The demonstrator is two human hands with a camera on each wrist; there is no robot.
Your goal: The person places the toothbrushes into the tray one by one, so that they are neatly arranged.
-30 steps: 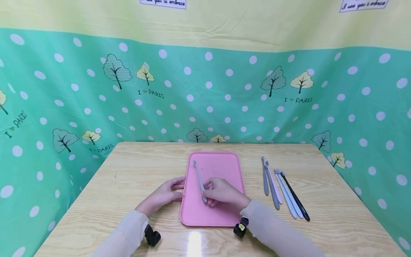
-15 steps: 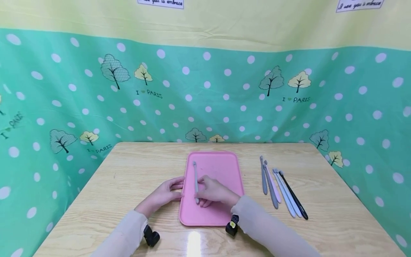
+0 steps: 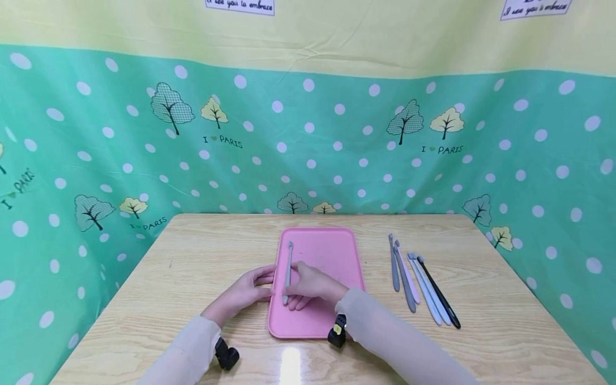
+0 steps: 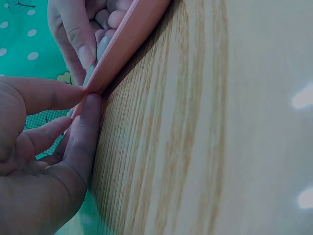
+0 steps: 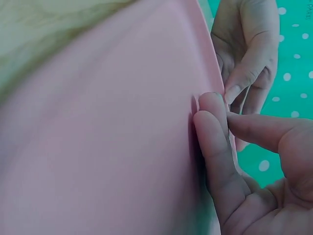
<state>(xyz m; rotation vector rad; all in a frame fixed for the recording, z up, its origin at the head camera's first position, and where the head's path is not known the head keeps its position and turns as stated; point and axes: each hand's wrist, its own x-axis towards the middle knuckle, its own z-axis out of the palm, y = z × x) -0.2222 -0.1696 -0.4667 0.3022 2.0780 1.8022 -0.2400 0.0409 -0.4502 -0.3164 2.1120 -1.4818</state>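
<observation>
A grey toothbrush (image 3: 288,270) lies lengthwise over the left side of the pink tray (image 3: 327,246), its head toward the far edge. My right hand (image 3: 310,286) pinches its handle low down, between thumb and fingers. In the right wrist view, the fingers of my right hand (image 5: 239,181) hide most of the brush. My left hand (image 3: 244,293) holds the tray's left rim. The left wrist view has the thumb and fingers of my left hand (image 4: 54,142) meeting at that rim, with a bit of the toothbrush handle (image 4: 102,47) just beyond it.
Several more toothbrushes lie to the right of the tray: dark grey ones (image 3: 394,267), a pink one (image 3: 410,278), light blue ones (image 3: 425,291) and a black one (image 3: 440,294). Behind the wooden table (image 3: 216,243) hangs a green dotted cloth (image 3: 260,176).
My right hand has moved left with the toothbrush, which now stands nearer the tray's left rim and leans the other way. The left hand has kept its place.
</observation>
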